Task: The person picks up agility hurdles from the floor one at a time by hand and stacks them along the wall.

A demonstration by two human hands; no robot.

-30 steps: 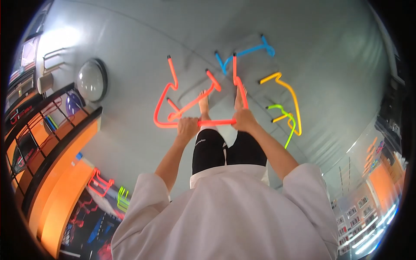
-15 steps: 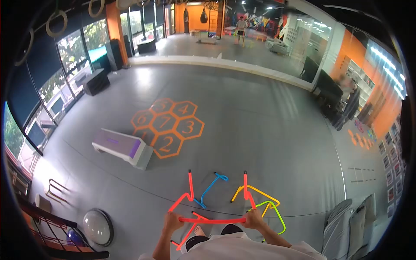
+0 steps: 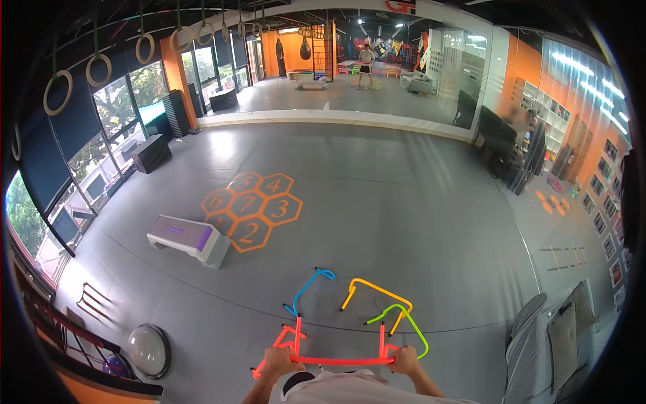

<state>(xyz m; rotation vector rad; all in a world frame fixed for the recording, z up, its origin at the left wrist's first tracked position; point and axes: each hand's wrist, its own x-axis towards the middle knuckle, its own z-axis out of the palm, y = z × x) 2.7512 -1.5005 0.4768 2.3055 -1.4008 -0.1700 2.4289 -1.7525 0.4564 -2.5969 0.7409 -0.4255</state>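
Observation:
Both of my hands grip a red agility hurdle (image 3: 343, 361) by its crossbar, close in front of my body. My left hand (image 3: 277, 362) is wrapped round the bar's left end. Round the right end closes my right hand (image 3: 405, 360). The hurdle's two legs point forward, away from me. Partly behind my left hand, another red hurdle (image 3: 258, 369) lies on the floor. Just ahead on the floor are a blue hurdle (image 3: 304, 288), a yellow hurdle (image 3: 380, 289) and a green hurdle (image 3: 414, 328), the last two overlapping.
A grey and purple step platform (image 3: 188, 237) stands beside orange numbered hexagons (image 3: 246, 203) on the floor. To the left are a balance dome (image 3: 149, 351) and hanging rings (image 3: 58, 92). Grey cushions (image 3: 564, 343) are at right. A large mirror (image 3: 377, 91) spans the far wall.
My view has tilted up, showing more of the mirror and rings. The held red hurdle and both hands now appear lower in view, with the grip kept. The floor hurdles appear shifted left.

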